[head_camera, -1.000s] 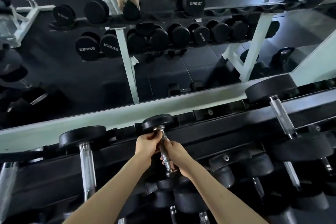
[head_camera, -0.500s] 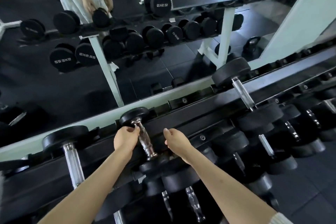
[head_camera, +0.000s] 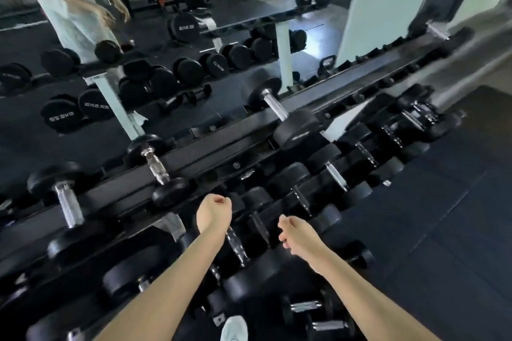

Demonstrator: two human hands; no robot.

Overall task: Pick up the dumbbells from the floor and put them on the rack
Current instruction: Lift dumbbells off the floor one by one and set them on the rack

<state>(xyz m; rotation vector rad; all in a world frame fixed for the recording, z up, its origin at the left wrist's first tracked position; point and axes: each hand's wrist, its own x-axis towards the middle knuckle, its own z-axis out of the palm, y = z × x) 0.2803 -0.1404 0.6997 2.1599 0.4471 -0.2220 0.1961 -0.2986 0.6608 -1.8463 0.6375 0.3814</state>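
Hands first: how many were there, and did they hold anything?

— Two. The left hand (head_camera: 214, 212) and the right hand (head_camera: 297, 235) both held nothing. Their fingers were loosely curled, and the two hands were apart from each other.

Where were the dumbbells?

— On the rack (head_camera: 221, 144) I counted three clear ones on the top rail. The small dumbbell (head_camera: 158, 166) lay just past the left hand, a bit to its left. A bigger dumbbell (head_camera: 65, 202) sat farther left of that hand. The other big dumbbell (head_camera: 279, 108) sat well past the right hand. A fourth one, far off to the right, was too blurry to be sure of.

And under the hands?

— More dumbbells filled the lower rows right below both hands. They were dark and packed close, so I could not count them.

Any on the floor (head_camera: 443, 202)?

— Two little ones. The first floor dumbbell (head_camera: 306, 307) and the second floor dumbbell (head_camera: 329, 325) lay side by side, nearer to the person than the right hand. One white shoe (head_camera: 235, 329) was near them. One mirror (head_camera: 41, 147) stood behind the rack.
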